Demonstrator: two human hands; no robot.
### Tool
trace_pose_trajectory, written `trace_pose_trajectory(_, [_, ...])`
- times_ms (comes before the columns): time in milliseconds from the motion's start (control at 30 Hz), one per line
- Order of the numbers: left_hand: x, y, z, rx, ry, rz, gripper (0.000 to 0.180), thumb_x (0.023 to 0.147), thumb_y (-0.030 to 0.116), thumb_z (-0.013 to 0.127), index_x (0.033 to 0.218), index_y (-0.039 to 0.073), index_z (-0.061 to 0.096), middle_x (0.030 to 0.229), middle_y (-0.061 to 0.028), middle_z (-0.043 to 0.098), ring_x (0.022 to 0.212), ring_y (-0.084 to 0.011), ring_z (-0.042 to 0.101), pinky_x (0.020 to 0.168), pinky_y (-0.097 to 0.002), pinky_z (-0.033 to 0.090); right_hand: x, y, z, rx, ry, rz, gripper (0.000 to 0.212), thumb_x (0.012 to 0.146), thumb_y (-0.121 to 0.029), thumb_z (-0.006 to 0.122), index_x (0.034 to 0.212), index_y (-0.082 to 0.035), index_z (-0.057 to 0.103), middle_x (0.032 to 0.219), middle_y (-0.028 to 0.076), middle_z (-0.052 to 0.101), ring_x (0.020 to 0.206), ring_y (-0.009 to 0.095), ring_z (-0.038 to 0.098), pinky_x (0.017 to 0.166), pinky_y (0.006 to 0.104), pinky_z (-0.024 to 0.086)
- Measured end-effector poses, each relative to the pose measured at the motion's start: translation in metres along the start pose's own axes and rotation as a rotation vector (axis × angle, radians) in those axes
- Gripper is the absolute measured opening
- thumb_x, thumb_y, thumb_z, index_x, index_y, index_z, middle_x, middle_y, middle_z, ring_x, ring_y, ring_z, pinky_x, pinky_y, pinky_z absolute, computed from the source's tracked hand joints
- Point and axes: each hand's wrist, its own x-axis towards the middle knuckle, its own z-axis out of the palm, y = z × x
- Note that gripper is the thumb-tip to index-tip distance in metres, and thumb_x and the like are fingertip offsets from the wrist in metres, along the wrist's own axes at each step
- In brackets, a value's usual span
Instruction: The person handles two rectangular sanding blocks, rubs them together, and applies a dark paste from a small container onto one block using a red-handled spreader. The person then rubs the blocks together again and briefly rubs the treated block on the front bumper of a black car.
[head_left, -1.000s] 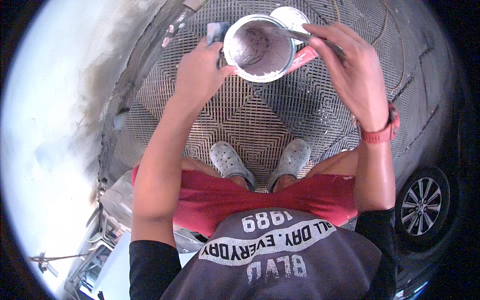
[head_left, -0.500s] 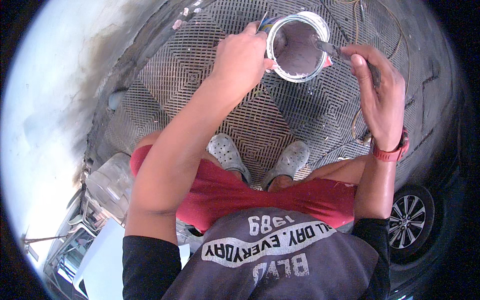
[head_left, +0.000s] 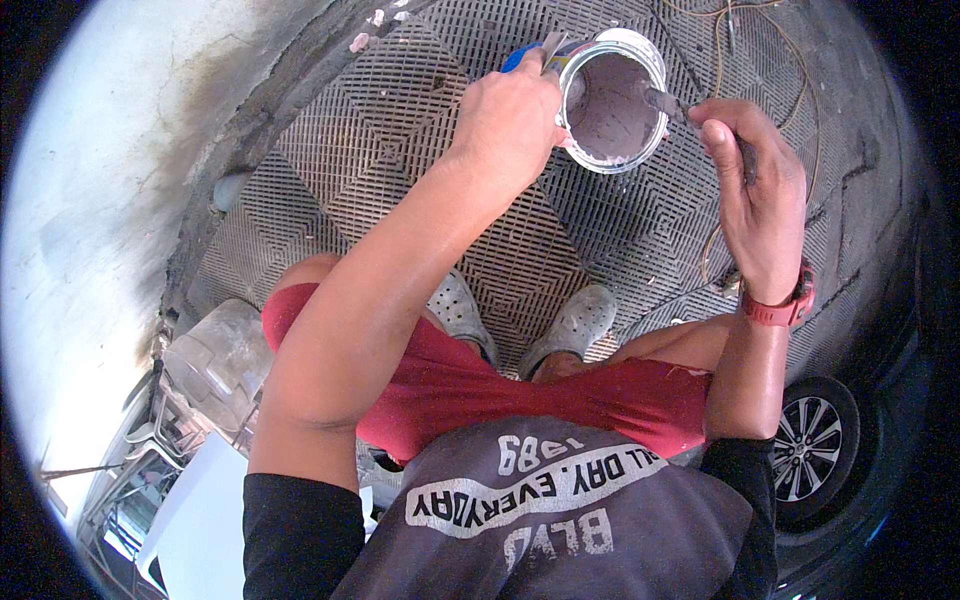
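Observation:
My left hand (head_left: pixel 512 120) is closed at the left side of an open round can (head_left: pixel 663 70), its fingers partly hidden behind the rim. The can tilts so that its mouth faces me, and greyish-mauve paste (head_left: pixel 612 115) coats the inside. A thin flat metal blade (head_left: pixel 553 48) sticks up beside my left fingers; how it is held is hidden. My right hand (head_left: pixel 755 175) grips a dark-handled scraper (head_left: pixel 668 102), whose tip reaches over the can's right rim to the paste.
Grey slatted floor tiles (head_left: pixel 390 150) lie beneath the can and my clogs (head_left: pixel 575 325). A thin hose or cable (head_left: pixel 800 65) curls at the far right. A stained wall (head_left: pixel 110 180) stands on the left, and a car wheel (head_left: pixel 812 450) at lower right. A translucent container (head_left: pixel 215 360) sits by my left knee.
My left hand and the can have shifted slightly right and nearer. The scraper's tip has moved a little right and nearer too. More of the metal blade and a blue patch show by my left fingers.

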Motion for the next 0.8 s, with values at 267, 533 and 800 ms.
trace_pose_trajectory(267, [-0.002,-0.005,0.001,0.003,-0.009,0.003,0.055,0.085,0.033,0.091,0.12,-0.006,0.073,0.14,-0.0261,0.067,0.1,-0.0428,0.078,0.089,-0.0512,0.064,0.003,0.004,0.011,0.073,-0.012,0.026,0.019,0.109,-0.019,0.068,0.113,-0.001,0.073,0.104,0.016,0.077,0.093,0.035,0.076,0.083,0.0405,0.059])
trace_pose_trajectory(533, [-0.009,0.0,0.003,0.027,-0.006,0.043,0.061,0.083,0.034,0.093,0.123,-0.007,0.072,0.153,-0.0254,0.061,0.098,-0.0409,0.08,0.086,-0.0502,0.066,0.003,0.016,0.017,0.098,-0.072,-0.011,0.019,0.109,-0.017,0.067,0.116,-0.001,0.074,0.113,0.017,0.078,0.101,0.038,0.077,0.088,0.0428,0.06])
trace_pose_trajectory(800, [-0.013,0.005,0.002,0.036,-0.045,0.028,0.061,0.083,0.032,0.092,0.124,-0.007,0.071,0.156,-0.025,0.059,0.096,-0.0407,0.08,0.086,-0.0501,0.066,0.001,0.018,0.014,0.121,-0.078,0.104,0.024,0.108,-0.022,0.07,0.115,0.0,0.074,0.108,0.019,0.079,0.097,0.039,0.077,0.084,0.0431,0.06])
